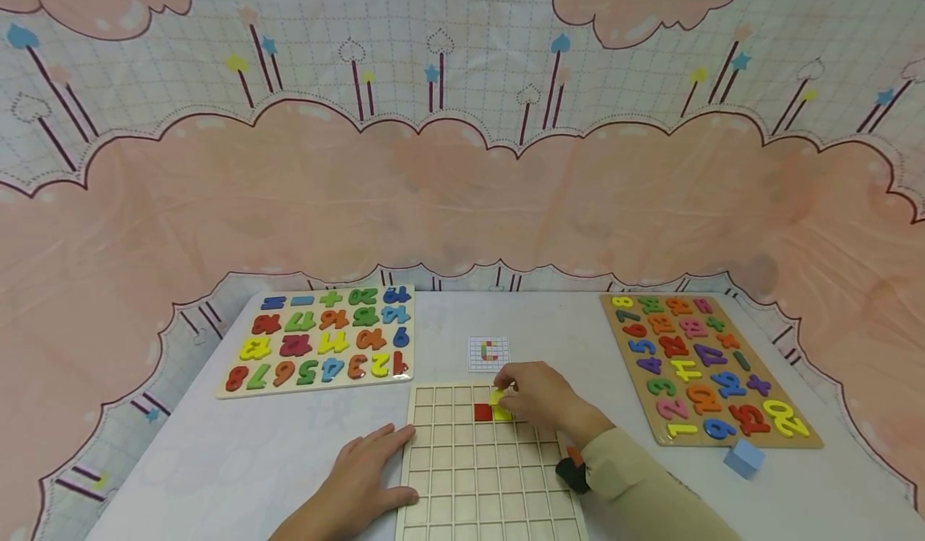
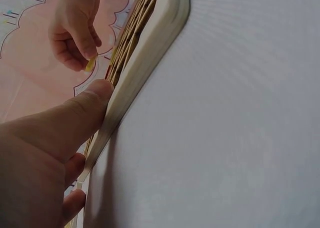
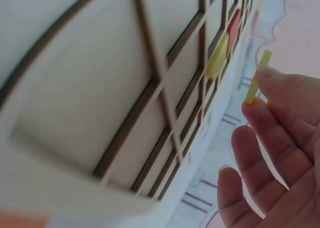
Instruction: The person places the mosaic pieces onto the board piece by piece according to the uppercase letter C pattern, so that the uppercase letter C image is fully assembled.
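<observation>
Two hands over one pale tabletop (image 1: 217, 461), and a pink cloud-print backdrop (image 1: 462, 196) behind it all. Biggest pieces first: a number puzzle (image 1: 321, 339) lies at the far left, a second number puzzle on a brown board (image 1: 704, 368) sits at the far right. Between them, close to the person, lies the wooden grid board (image 1: 480, 477), its cells mostly bare. The left hand (image 1: 361, 481) lies flat, fingers straight, its thumb pressed against the grid board's left edge; the left wrist view shows that thumb right on the rim, gripping nothing. The right hand (image 1: 538, 396) hovers over the grid's top rows, pinching a thin yellow tile (image 3: 257, 78) between thumb and fingertip, held edge-on and clear of the board. Just below it, a red tile (image 1: 482, 412) and another yellow tile (image 1: 503, 414) sit side by side in neighbouring cells. Beyond the grid, a small pattern card (image 1: 488, 352) lies flat. Off to the right, a little blue block (image 1: 743, 457) rests near the brown board's lower corner.
</observation>
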Action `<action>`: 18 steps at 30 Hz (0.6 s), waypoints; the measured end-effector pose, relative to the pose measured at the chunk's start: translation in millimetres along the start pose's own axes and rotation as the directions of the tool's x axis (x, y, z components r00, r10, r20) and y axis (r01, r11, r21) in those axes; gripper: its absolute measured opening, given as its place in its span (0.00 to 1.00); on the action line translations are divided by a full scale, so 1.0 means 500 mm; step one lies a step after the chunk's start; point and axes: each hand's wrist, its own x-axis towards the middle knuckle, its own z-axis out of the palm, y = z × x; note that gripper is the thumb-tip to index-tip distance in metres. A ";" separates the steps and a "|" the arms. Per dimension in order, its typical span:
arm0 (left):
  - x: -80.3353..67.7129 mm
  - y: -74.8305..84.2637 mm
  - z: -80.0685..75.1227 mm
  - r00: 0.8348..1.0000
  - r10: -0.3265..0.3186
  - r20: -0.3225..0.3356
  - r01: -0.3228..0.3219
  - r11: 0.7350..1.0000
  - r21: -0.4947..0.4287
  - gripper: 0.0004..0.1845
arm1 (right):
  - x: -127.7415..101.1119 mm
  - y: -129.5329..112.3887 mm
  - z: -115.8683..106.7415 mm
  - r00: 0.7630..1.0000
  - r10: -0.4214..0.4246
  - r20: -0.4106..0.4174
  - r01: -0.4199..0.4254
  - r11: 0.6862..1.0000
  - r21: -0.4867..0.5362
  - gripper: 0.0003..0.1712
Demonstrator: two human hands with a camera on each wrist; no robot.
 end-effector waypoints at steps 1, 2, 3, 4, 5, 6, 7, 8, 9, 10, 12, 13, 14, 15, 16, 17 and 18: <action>0.000 0.000 0.000 1.000 0.001 0.000 -0.001 1.000 -0.002 0.45 | 0.002 -0.003 0.002 1.000 -0.011 0.002 0.011 1.000 0.003 0.08; 0.000 0.000 0.000 1.000 0.006 0.000 -0.006 1.000 -0.003 0.45 | 0.003 -0.006 0.003 1.000 -0.022 0.004 0.022 1.000 0.004 0.08; -0.001 -0.001 0.000 1.000 0.010 0.000 -0.010 1.000 -0.005 0.45 | 0.005 -0.010 0.005 0.999 -0.032 0.007 0.032 0.999 0.006 0.08; -0.001 -0.001 0.000 1.000 0.015 0.000 -0.015 1.000 -0.008 0.45 | 0.006 -0.013 0.008 0.999 -0.038 0.010 0.038 0.999 0.006 0.08; -0.002 -0.001 0.000 1.000 0.021 -0.001 -0.021 1.000 -0.008 0.45 | 0.008 -0.016 0.010 0.999 -0.044 0.012 0.044 0.999 0.006 0.08; -0.002 -0.001 0.000 1.000 0.026 -0.001 -0.026 1.000 -0.010 0.45 | 0.010 -0.020 0.012 0.999 -0.049 0.013 0.049 0.999 0.008 0.08; -0.002 -0.002 0.001 1.000 0.031 -0.002 -0.031 0.999 -0.010 0.45 | 0.012 -0.023 0.015 0.998 -0.055 0.015 0.055 0.998 0.009 0.08; -0.002 -0.003 0.001 0.999 0.034 -0.002 -0.034 0.999 -0.010 0.45 | 0.014 -0.026 0.017 0.998 -0.058 0.017 0.058 0.998 0.005 0.07; -0.002 -0.003 0.001 0.999 0.032 -0.002 -0.032 0.999 -0.009 0.45 | 0.015 -0.029 0.020 0.998 -0.058 0.019 0.058 0.998 0.007 0.07; -0.002 -0.003 0.001 1.000 0.031 0.000 -0.031 0.999 -0.008 0.45 | 0.017 -0.032 0.022 0.998 -0.058 0.022 0.057 0.998 0.009 0.08; -0.002 -0.005 0.001 0.999 0.032 0.000 -0.032 0.999 -0.005 0.45 | 0.021 -0.037 0.026 0.998 -0.059 0.032 0.059 0.998 0.014 0.08; -0.002 -0.005 0.002 0.999 0.033 -0.001 -0.033 0.999 -0.004 0.45 | 0.023 -0.039 0.029 0.998 -0.060 0.036 0.060 0.998 0.014 0.08; -0.003 -0.005 0.002 0.999 0.034 -0.003 -0.034 0.999 -0.005 0.45 | 0.024 -0.042 0.030 0.997 -0.061 0.041 0.060 0.998 0.018 0.09; -0.003 -0.005 0.001 0.999 0.034 -0.003 -0.034 0.999 -0.006 0.45 | 0.026 -0.045 0.032 0.997 -0.062 0.046 0.061 0.998 0.021 0.09; -0.003 -0.004 0.001 0.999 0.034 -0.004 -0.034 0.999 -0.008 0.45 | 0.027 -0.047 0.034 0.997 -0.064 0.049 0.063 0.998 0.023 0.09; -0.003 -0.004 0.001 0.999 0.033 -0.006 -0.033 0.999 -0.010 0.45 | 0.028 -0.049 0.036 0.996 -0.067 0.052 0.066 0.997 0.028 0.09; -0.003 -0.003 0.000 1.000 0.028 -0.005 -0.028 1.000 -0.013 0.45 | 0.029 -0.050 0.038 0.996 -0.066 0.054 0.065 0.997 0.028 0.09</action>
